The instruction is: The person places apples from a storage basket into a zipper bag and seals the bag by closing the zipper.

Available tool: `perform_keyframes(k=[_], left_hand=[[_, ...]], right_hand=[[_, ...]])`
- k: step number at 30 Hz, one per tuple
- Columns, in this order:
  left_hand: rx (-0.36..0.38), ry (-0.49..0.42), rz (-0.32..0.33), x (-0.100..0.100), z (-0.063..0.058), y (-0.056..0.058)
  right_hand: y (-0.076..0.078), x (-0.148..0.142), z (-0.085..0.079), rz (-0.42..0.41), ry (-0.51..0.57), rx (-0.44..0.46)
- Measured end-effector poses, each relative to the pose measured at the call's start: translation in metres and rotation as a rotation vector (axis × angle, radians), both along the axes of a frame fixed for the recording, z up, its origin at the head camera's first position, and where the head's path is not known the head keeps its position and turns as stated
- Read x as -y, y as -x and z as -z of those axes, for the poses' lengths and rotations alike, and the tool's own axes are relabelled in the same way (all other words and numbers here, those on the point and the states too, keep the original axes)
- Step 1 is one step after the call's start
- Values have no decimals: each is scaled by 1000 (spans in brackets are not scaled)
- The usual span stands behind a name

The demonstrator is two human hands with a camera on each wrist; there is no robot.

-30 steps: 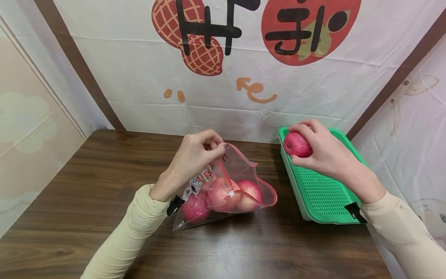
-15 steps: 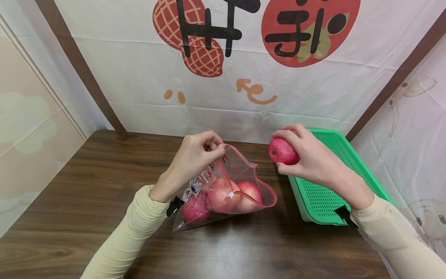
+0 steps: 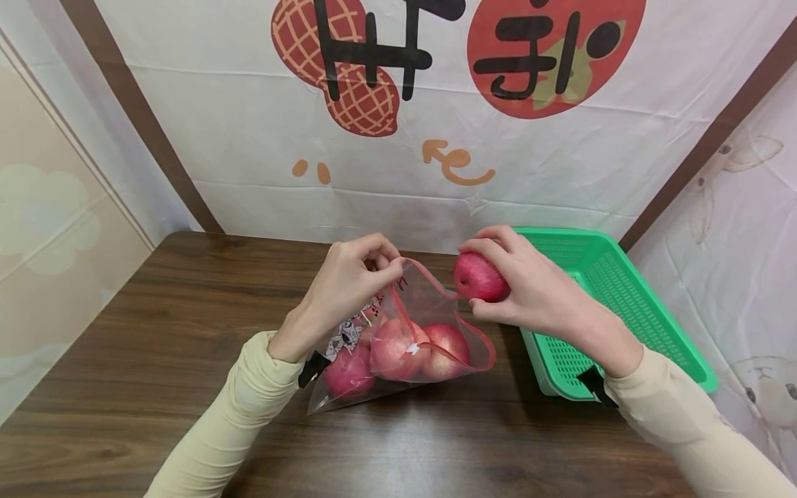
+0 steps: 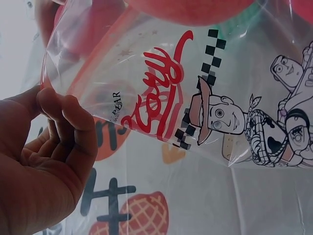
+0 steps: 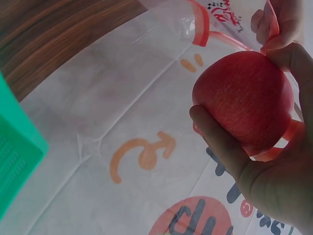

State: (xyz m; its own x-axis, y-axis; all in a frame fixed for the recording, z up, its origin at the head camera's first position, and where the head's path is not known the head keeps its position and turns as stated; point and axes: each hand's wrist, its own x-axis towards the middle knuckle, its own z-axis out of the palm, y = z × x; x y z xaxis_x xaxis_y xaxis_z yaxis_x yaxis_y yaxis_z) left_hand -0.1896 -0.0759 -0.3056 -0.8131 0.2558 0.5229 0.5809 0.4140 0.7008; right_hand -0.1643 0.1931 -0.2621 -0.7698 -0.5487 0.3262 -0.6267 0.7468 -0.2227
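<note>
A clear zip bag (image 3: 429,308) with a red-edged mouth and cartoon print lies on the table, several apples (image 3: 398,349) inside it. My left hand (image 3: 351,277) pinches the bag's upper rim between thumb and fingers; the left wrist view shows that hand (image 4: 54,142) at the edge of the printed plastic (image 4: 161,88). A red apple (image 3: 478,278) is gripped in my right hand (image 3: 523,283), just right of the bag's open mouth. In the right wrist view the thumb and fingers wrap this apple (image 5: 244,100), and the bag's red rim (image 5: 200,22) shows behind it.
At the right of the brown wooden table (image 3: 187,360) stands a green perforated basket (image 3: 660,325), partly hidden by the right forearm. A white printed cloth (image 3: 249,138) hangs along the table's back edge, and another cloth (image 3: 747,277) hangs at the right.
My right hand has carried the apple left from over the green basket to beside the bag's mouth. The left hand and the bag have stayed in place.
</note>
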Motion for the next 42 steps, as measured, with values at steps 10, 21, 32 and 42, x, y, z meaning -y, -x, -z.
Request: perform_keyframes(k=[10, 21, 32, 42], left_hand=[[8, 0, 5, 0, 1, -1], [0, 3, -2, 0, 1, 1], [4, 8, -13, 1, 0, 3], [8, 2, -19, 2, 2, 5]], right_hand=[[2, 23, 6, -90, 2, 21], [-2, 36, 8, -112, -2, 37], [-4, 50, 17, -199, 49, 101], [2, 56, 31, -201, 61, 84]])
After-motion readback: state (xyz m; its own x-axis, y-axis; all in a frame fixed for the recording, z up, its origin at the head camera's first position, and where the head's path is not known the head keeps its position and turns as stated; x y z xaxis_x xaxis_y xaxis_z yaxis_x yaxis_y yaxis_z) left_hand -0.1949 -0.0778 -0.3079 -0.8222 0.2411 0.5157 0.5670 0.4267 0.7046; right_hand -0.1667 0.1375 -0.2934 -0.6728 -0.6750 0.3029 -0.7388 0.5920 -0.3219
